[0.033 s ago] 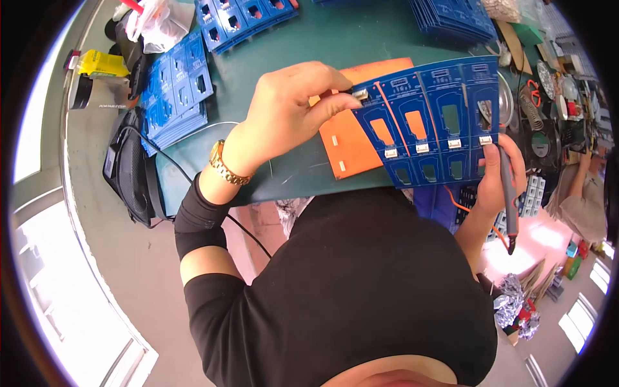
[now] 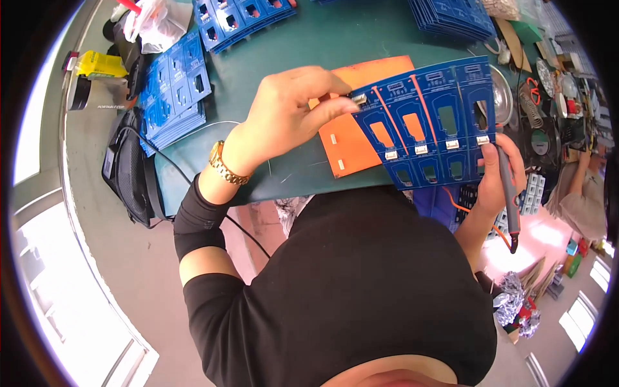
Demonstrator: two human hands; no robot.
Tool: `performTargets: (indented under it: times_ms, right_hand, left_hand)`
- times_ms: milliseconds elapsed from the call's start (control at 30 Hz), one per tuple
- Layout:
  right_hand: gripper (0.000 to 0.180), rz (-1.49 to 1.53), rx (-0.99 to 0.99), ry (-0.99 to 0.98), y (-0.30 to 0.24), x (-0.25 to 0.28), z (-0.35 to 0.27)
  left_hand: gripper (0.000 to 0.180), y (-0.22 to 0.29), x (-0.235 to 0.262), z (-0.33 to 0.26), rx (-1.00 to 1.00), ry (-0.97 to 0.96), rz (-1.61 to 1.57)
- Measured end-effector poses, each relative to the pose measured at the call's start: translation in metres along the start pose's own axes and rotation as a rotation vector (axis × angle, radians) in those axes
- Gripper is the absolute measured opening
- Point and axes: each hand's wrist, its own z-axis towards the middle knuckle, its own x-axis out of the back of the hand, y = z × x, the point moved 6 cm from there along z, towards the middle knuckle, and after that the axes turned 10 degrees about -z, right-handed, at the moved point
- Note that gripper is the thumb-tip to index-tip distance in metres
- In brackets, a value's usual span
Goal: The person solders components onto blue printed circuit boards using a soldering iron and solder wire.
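Note:
A blue circuit board panel (image 2: 430, 152) is held up, tilted, above the table's near edge. It is divided into several boards with cut-out windows, and a row of white connectors (image 2: 421, 149) crosses it. My left hand (image 2: 293, 111) pinches thumb and forefinger at a small white connector (image 2: 359, 99) on the panel's upper left corner. At the lower right edge, my right hand (image 2: 496, 174) grips the panel with its thumb on the front. That same hand also holds a grey soldering iron (image 2: 508, 193), its cord end pointing down. An orange sheet (image 2: 345, 145) lies behind the panel.
Stacks of blue boards lie on the green table (image 2: 322, 39): one stack (image 2: 174, 93) at left, another (image 2: 238, 22) at far left and a third (image 2: 451, 18) at far right. A black bag (image 2: 131, 168) sits at the left edge. A metal dish (image 2: 501, 97) stands at right.
The panel has shifted slightly left, its upper right corner most of all. My left hand is a touch lower; both grips look the same.

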Motion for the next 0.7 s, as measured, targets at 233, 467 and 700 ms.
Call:
performTargets:
  times_ms: [233, 467, 700]
  right_hand:
    - [0.020, 0.107, -0.115, -0.020, 0.021, 0.005, -0.001]
    - [0.020, 0.159, -0.207, -0.027, 0.035, -0.002, 0.001]
    - [0.023, 0.215, -0.302, -0.068, 0.050, -0.011, 0.005]
  left_hand:
    - [0.017, -0.053, -0.001, -0.015, 0.074, -0.056, 0.131]
    - [0.013, -0.052, -0.018, -0.015, -0.123, -0.273, 0.396]
    - [0.017, -0.060, -0.003, -0.003, 0.532, 0.094, -0.911]
